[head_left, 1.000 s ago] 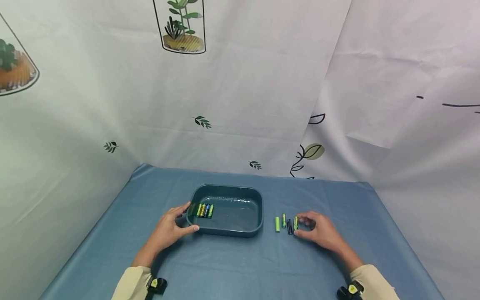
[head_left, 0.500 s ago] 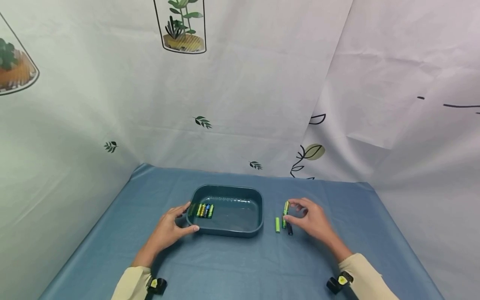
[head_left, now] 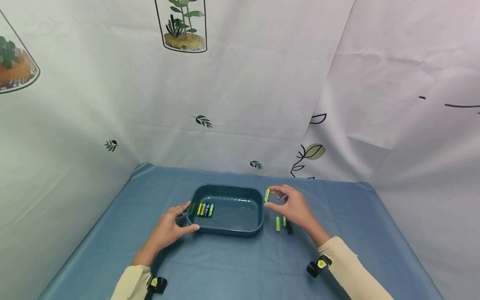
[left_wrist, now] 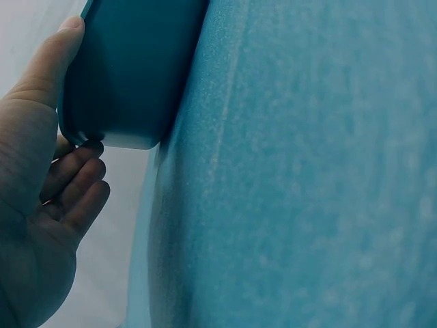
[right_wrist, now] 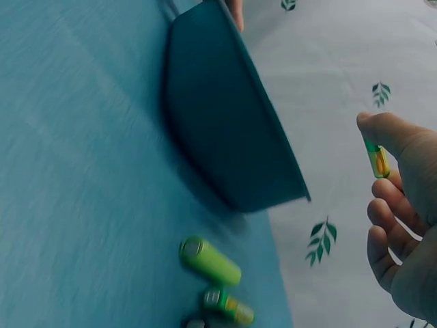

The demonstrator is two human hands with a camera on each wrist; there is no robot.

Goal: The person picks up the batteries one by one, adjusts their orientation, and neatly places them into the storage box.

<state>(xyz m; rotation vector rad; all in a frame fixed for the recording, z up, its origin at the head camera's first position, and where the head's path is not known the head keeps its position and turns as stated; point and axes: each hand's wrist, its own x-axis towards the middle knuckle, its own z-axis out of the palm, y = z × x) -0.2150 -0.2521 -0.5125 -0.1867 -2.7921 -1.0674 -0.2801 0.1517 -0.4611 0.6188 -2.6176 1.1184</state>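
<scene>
My right hand point(head_left: 294, 206) pinches a green-and-yellow battery point(head_left: 267, 195) between thumb and fingertips, raised beside the right rim of a dark teal tray point(head_left: 232, 227). In the right wrist view the same battery point(right_wrist: 377, 160) shows between thumb and index finger, above the table. My left hand point(head_left: 170, 225) grips the tray's left end, thumb at the near rim and fingers at the left side. Several batteries point(head_left: 205, 210) lie in a row inside the tray, at its left. Right of the tray, a plain green battery point(head_left: 277, 224), a green-and-yellow battery point(head_left: 284, 221) and a dark battery point(head_left: 290, 228) lie on the table.
A blue cloth point(head_left: 232, 266) covers the table. White printed fabric point(head_left: 243, 91) hangs behind and at both sides. The tray's wall point(right_wrist: 218, 102) stands left of my right hand in the right wrist view.
My right hand has picked up the green-and-yellow battery from the right end of the loose group, lifted it and carried it left to the tray's rim. The left hand and tray stay put.
</scene>
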